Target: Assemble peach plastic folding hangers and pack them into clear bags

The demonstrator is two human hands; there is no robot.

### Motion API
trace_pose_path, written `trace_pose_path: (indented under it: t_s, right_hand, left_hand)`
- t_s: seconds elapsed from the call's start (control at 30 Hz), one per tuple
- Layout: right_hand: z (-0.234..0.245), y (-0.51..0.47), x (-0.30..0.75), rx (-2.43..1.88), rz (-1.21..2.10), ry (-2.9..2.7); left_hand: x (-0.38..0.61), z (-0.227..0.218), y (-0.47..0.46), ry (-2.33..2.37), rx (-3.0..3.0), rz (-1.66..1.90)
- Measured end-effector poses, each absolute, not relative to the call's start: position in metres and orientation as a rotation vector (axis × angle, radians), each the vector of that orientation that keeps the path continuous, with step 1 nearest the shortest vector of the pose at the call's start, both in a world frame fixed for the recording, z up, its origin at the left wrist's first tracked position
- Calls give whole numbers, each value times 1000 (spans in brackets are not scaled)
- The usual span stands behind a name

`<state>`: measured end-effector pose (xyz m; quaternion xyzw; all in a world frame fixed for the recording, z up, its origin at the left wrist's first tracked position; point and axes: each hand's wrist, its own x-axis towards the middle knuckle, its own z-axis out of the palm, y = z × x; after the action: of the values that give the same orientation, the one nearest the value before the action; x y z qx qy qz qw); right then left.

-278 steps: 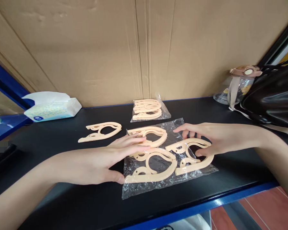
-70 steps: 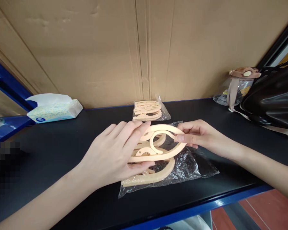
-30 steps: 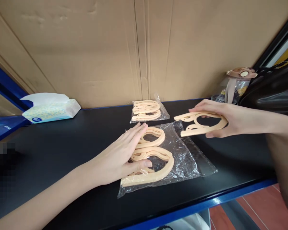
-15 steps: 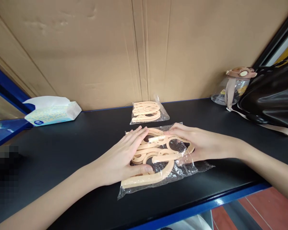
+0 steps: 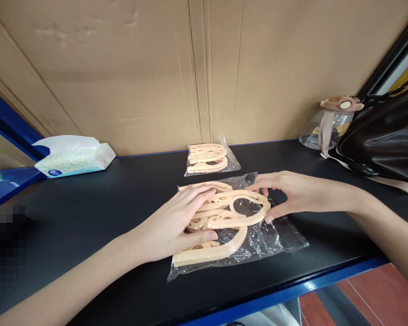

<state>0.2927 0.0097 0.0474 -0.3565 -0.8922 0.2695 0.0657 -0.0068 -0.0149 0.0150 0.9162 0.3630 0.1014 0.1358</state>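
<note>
Beige plastic folding hangers lie in and on a clear plastic bag (image 5: 258, 246) at the middle of the black tabletop. My left hand (image 5: 187, 222) rests flat over the left part of the pile, fingers stretched out and thumb apart. One folded hanger (image 5: 238, 222) lies uppermost; whether any film covers it I cannot tell. At its curved right end, my right hand (image 5: 279, 194) has thumb and fingers closed on either side of it. Behind them lies a second clear bag of folded beige hangers (image 5: 209, 158), untouched.
A tissue pack (image 5: 75, 158) stands at the back left. To the back right are a clear bottle with a brown lid and strap (image 5: 329, 124) and a black bag (image 5: 387, 131). Cardboard (image 5: 149, 77) forms the back wall; a blue edge (image 5: 279, 299) runs along the tabletop's front.
My right hand has shifted right to the curved end of the uppermost hanger, which has moved slightly left. My left hand has stayed nearly in place.
</note>
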Motion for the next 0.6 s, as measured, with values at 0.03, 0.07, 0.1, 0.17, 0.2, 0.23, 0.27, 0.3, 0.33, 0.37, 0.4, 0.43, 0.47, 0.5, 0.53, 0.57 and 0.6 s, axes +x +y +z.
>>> trace_pose_path:
  t_s: [0.03, 0.07, 0.1, 0.17, 0.2, 0.23, 0.27, 0.3, 0.33, 0.37, 0.4, 0.43, 0.47, 0.5, 0.53, 0.57, 0.6]
  right_hand:
    - [46, 10, 290, -1053, 812, -2670]
    - [44, 10, 287, -1027, 813, -2646]
    - [41, 10, 284, -1001, 818, -2622]
    - [34, 11, 279, -965, 837, -2580]
    - [31, 11, 278, -956, 850, -2563]
    - [29, 12, 276, -950, 868, -2547]
    - [27, 12, 276, -950, 894, -2532]
    - [25, 13, 275, -951, 925, -2516]
    - [24, 13, 275, -953, 958, -2500]
    - [24, 14, 275, -957, 991, -2483]
    - [24, 14, 275, -964, 1022, -2468]
    - [25, 14, 275, -974, 1052, -2451]
    - [25, 14, 275, -987, 1081, -2432]
    - [26, 14, 275, -999, 1110, -2413]
    - [27, 13, 275, -1009, 1139, -2396]
    - [27, 13, 275, -1011, 1171, -2382]
    - [27, 13, 274, -1009, 1208, -2371]
  left_hand:
    - [-6, 16, -15, 1037, 2657, 307]
    - [-5, 17, -15, 1025, 2659, 312]
    - [-5, 18, -16, 1017, 2657, 313]
    - [-5, 19, -16, 1018, 2647, 306]
    - [-5, 19, -16, 1024, 2640, 307]
    - [-5, 19, -16, 1028, 2633, 304]
    - [-5, 20, -16, 1032, 2626, 299]
    - [-5, 21, -16, 1034, 2619, 292]
    - [-5, 22, -17, 1033, 2612, 280]
    - [-5, 23, -17, 1030, 2605, 266]
    - [-5, 25, -17, 1026, 2598, 252]
    - [-4, 26, -17, 1020, 2593, 244]
    - [-4, 27, -18, 1013, 2591, 239]
    - [-4, 28, -18, 1008, 2590, 237]
    - [-4, 29, -18, 1011, 2592, 240]
    - [-3, 30, -18, 1026, 2594, 242]
    - [-3, 31, -18, 1052, 2594, 244]
